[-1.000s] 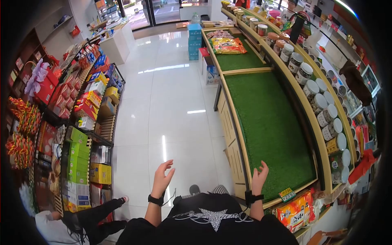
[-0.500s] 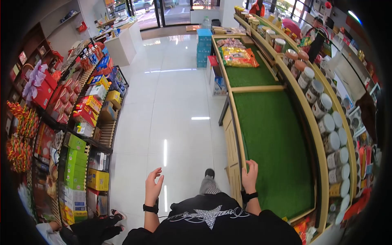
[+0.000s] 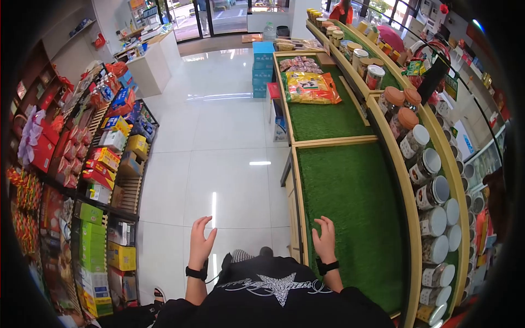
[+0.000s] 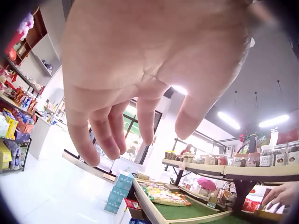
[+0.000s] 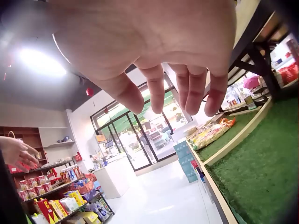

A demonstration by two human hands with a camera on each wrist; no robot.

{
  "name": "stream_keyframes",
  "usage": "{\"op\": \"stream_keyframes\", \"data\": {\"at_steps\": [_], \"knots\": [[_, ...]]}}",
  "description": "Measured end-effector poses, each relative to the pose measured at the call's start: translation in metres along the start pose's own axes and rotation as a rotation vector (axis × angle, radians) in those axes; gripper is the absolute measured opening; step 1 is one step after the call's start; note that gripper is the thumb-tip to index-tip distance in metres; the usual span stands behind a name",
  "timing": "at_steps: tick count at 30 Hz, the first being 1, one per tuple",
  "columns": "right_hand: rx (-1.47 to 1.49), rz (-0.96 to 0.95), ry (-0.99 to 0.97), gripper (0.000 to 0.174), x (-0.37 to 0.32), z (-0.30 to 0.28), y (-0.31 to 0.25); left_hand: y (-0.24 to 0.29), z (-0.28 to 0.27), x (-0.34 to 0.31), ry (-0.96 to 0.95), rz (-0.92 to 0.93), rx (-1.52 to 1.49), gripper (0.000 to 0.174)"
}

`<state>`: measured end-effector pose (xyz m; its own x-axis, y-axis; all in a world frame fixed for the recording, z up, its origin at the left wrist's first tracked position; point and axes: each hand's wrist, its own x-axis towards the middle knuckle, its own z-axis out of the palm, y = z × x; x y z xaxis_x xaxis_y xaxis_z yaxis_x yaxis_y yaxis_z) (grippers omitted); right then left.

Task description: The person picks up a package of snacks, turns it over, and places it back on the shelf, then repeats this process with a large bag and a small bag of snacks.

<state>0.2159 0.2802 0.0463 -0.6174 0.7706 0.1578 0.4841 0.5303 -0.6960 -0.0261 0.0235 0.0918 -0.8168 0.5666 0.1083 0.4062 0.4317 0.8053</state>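
My left hand [image 3: 202,240] hangs in the air over the white tiled floor [image 3: 186,180], fingers loosely bent and holding nothing. My right hand [image 3: 324,239] is raised over the near left part of the green-lined display bin [image 3: 355,191], also without anything in it. Both palms fill the upper part of the wrist views, with relaxed fingers [image 4: 105,135] in the left wrist view and relaxed fingers [image 5: 189,93] in the right. Colourful plastic packs [image 3: 311,88] lie in the farther compartment of the bin, ahead of my right hand.
Lidded jars [image 3: 432,191] line the raised shelf on the right. Blue boxes [image 3: 263,68] stand stacked at the bin's far corner. To the left, a rack holds green boxes [image 3: 93,240] and other packages. A white counter [image 3: 150,65] stands near the glass doors [image 3: 228,16].
The view has moved forward along the aisle, so the far packs and jars appear nearer. The person at lower left has slid mostly out of view. Both hands stay raised and hold nothing.
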Motion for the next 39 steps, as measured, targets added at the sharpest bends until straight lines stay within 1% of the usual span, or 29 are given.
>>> {"op": "stream_keyframes", "data": {"at_steps": [5, 11, 16, 18, 20, 23, 26, 28, 29, 32, 33, 34, 36, 39], "knots": [[-0.012, 0.085, 0.032, 0.028, 0.029, 0.005, 0.004, -0.010, 0.015, 0.049, -0.031, -0.019, 0.013, 0.036], [0.003, 0.128, 0.104, 0.027, 0.077, 0.023, 0.004, -0.023, 0.021, 0.132, -0.053, -0.007, 0.039, 0.039], [0.062, 0.157, 0.175, 0.028, 0.145, 0.054, -0.030, -0.035, 0.010, 0.221, -0.070, 0.035, 0.036, 0.040], [0.092, 0.169, 0.193, 0.028, 0.178, 0.071, -0.044, -0.048, 0.006, 0.258, -0.066, 0.056, 0.054, 0.040], [0.041, 0.118, 0.196, 0.029, 0.208, 0.089, -0.058, -0.055, -0.006, 0.291, -0.067, 0.074, 0.079, 0.040], [0.047, 0.119, 0.182, 0.031, 0.253, 0.110, -0.079, -0.055, -0.024, 0.341, -0.090, 0.060, 0.055, 0.040], [0.069, 0.119, 0.166, 0.031, 0.290, 0.132, -0.086, -0.076, -0.036, 0.382, -0.077, 0.043, 0.076, 0.040], [-0.004, 0.161, 0.178, 0.031, 0.310, 0.138, -0.090, -0.083, -0.039, 0.408, -0.086, 0.028, 0.073, 0.040], [-0.008, 0.181, 0.185, 0.031, 0.317, 0.139, -0.091, -0.085, -0.039, 0.418, -0.089, 0.000, 0.074, 0.039], [0.031, 0.279, 0.240, 0.031, 0.338, 0.147, -0.087, -0.090, -0.034, 0.451, -0.131, 0.021, 0.081, 0.039], [-0.015, 0.299, 0.229, 0.031, 0.344, 0.150, -0.081, -0.093, -0.029, 0.463, -0.140, 0.035, 0.098, 0.040], [-0.061, 0.317, 0.218, 0.031, 0.352, 0.152, -0.074, -0.094, -0.022, 0.476, -0.157, 0.051, 0.102, 0.040], [-0.063, 0.354, 0.233, 0.030, 0.371, 0.157, -0.063, -0.091, -0.007, 0.502, -0.186, 0.047, 0.080, 0.040], [-0.086, 0.414, 0.238, 0.030, 0.406, 0.157, -0.043, -0.074, 0.022, 0.544, -0.230, 0.076, 0.068, 0.041]]}}
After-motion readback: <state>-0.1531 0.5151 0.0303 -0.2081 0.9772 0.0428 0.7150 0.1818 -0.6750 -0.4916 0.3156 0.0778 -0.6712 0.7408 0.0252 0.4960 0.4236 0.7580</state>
